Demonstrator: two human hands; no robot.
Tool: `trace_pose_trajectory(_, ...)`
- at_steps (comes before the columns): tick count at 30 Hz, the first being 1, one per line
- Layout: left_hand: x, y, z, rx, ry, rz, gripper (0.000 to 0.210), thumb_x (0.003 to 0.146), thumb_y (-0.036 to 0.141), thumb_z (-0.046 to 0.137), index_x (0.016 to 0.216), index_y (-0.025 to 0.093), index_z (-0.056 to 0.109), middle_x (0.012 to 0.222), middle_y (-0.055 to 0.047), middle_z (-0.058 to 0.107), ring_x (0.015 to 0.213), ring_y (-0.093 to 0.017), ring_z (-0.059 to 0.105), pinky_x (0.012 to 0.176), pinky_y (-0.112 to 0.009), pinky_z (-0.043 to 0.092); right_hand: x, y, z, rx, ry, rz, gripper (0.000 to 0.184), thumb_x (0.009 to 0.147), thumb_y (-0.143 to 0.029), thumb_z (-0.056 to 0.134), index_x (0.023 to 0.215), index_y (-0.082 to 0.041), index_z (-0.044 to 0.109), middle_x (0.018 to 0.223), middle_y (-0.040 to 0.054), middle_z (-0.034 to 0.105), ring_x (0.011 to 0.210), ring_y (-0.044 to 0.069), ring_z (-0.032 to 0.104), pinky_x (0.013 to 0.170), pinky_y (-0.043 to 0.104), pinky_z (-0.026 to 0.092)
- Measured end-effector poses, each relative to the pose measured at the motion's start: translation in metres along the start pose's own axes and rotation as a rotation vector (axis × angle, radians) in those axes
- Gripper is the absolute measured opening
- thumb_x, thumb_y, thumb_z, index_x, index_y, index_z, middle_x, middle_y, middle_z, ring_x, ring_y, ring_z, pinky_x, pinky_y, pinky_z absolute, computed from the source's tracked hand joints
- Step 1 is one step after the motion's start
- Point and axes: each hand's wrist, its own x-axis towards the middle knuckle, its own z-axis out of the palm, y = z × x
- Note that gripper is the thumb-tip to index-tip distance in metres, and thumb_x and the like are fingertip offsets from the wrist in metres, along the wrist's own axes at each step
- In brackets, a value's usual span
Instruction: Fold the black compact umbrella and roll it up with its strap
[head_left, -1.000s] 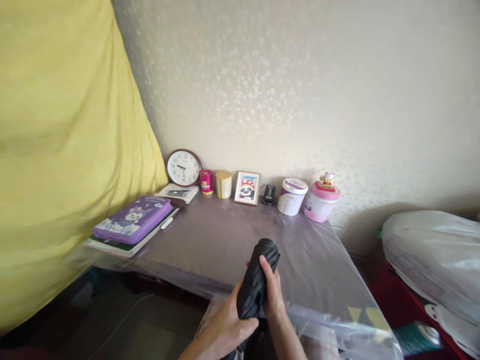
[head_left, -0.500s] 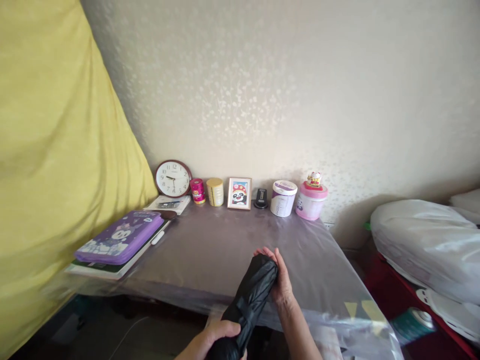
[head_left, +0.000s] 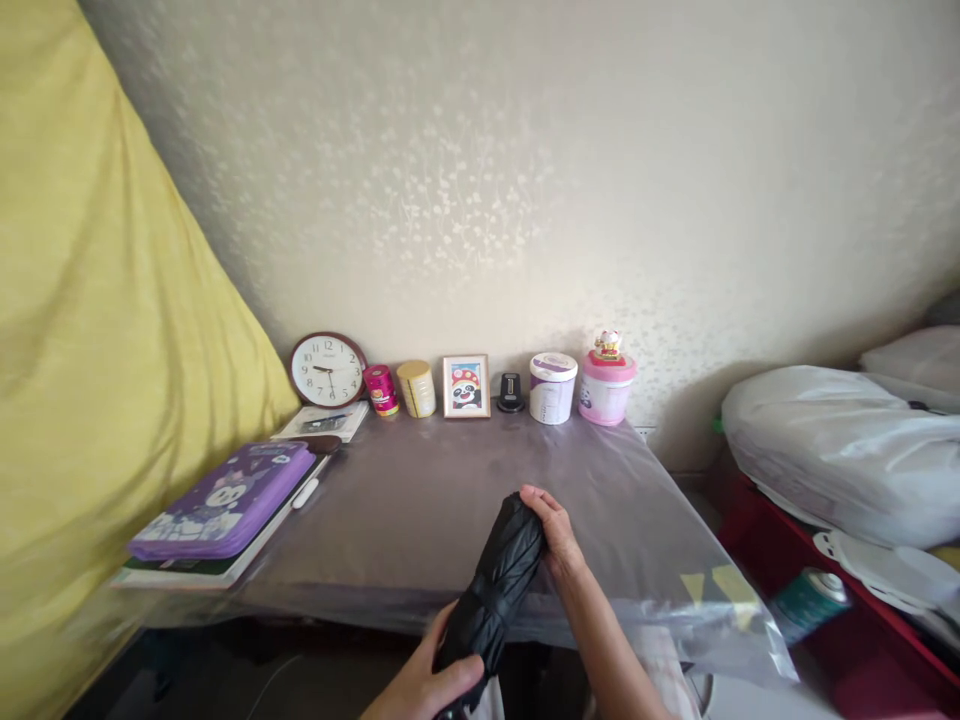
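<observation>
A folded black umbrella (head_left: 491, 590), wrapped with a strap, slants over the near edge of the table (head_left: 420, 500). My left hand (head_left: 435, 665) is closed round its lower end, thumb lying across the top side. At the upper end, my right hand (head_left: 553, 525) grips the tip from the right, its thumb near the top. The palm side of the right hand is hidden behind the cloth. Below the left hand, the umbrella's bottom end is only partly visible.
Along the wall stand a clock (head_left: 328, 371), a pink can (head_left: 381, 391), a yellow tin (head_left: 417, 389), a picture frame (head_left: 466, 387) and two tubs (head_left: 553, 388). A purple case (head_left: 225, 500) lies on books at left. Right of the table are a white bag (head_left: 840, 450) and a spray can (head_left: 814, 603).
My right hand has shifted from cupping behind the umbrella's upper end to gripping it with the thumb on top. The view has turned slightly.
</observation>
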Motion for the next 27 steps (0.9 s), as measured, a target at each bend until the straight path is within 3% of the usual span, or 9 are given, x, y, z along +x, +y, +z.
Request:
trace_pose_trajectory(4, -0.007, 0.003, 0.001, 0.204, 0.061, -0.038, 0.075, 0.072, 0.041, 0.063, 0.135, 0.027, 0.025, 0.055, 0.008, 0.053, 0.038, -0.008, 0.045, 0.036, -0.016, 0.034, 0.000, -0.003, -0.008, -0.154, 0.010, -0.073, 0.033, 0.063, -0.043, 0.070, 0.083, -0.018, 0.063, 0.066, -0.0001, 0.065, 0.060, 0.016, 0.060, 0.058, 0.026, 0.047)
trace_pose_trajectory(10, 0.012, 0.008, -0.001, 0.262, 0.191, 0.055, 0.067, 0.075, 0.041, 0.058, 0.133, 0.025, 0.027, 0.049, 0.010, 0.046, 0.038, -0.009, 0.045, 0.035, -0.017, 0.036, 0.001, 0.004, -0.030, -0.430, 0.203, -0.443, 0.037, 0.068, -0.047, 0.064, 0.090, -0.017, 0.062, 0.088, 0.0041, 0.065, 0.088, 0.019, 0.058, 0.078, 0.029, 0.046)
trace_pose_trajectory(13, 0.029, 0.014, -0.005, 0.351, 0.305, 0.086, 0.064, 0.077, 0.040, 0.055, 0.132, 0.023, 0.027, 0.057, 0.008, 0.050, 0.037, -0.008, 0.046, 0.033, -0.017, 0.036, -0.002, 0.013, -0.030, -0.429, 0.108, -0.460, 0.035, 0.072, -0.049, 0.061, 0.086, -0.017, 0.061, 0.081, 0.0039, 0.064, 0.078, 0.018, 0.060, 0.073, 0.030, 0.048)
trace_pose_trajectory(17, 0.047, 0.018, -0.007, 0.425, 0.355, 0.109, 0.062, 0.077, 0.036, 0.056, 0.131, 0.024, 0.028, 0.069, 0.004, 0.058, 0.037, -0.007, 0.047, 0.032, -0.016, 0.036, -0.010, 0.028, -0.017, -0.485, -0.048, -0.439, 0.031, 0.074, -0.047, 0.059, 0.084, -0.018, 0.061, 0.077, 0.0031, 0.064, 0.066, 0.015, 0.059, 0.064, 0.028, 0.049)
trace_pose_trajectory(21, 0.055, 0.015, -0.007, 0.501, 0.392, 0.111, 0.062, 0.078, 0.031, 0.054, 0.133, 0.025, 0.028, 0.060, 0.005, 0.057, 0.034, -0.008, 0.046, 0.030, -0.016, 0.034, -0.015, 0.037, -0.003, -0.673, -0.153, -0.488, 0.025, 0.081, -0.040, 0.052, 0.089, -0.019, 0.062, 0.081, 0.0037, 0.065, 0.068, 0.015, 0.060, 0.066, 0.027, 0.050)
trace_pose_trajectory(27, 0.058, 0.013, -0.009, 0.578, 0.399, 0.104, 0.065, 0.079, 0.032, 0.055, 0.136, 0.025, 0.025, 0.056, 0.004, 0.058, 0.032, -0.010, 0.048, 0.028, -0.017, 0.035, -0.017, 0.040, 0.008, -0.998, -0.207, -0.690, 0.020, 0.083, -0.028, 0.048, 0.097, -0.021, 0.061, 0.085, 0.0034, 0.061, 0.075, 0.015, 0.059, 0.070, 0.026, 0.049)
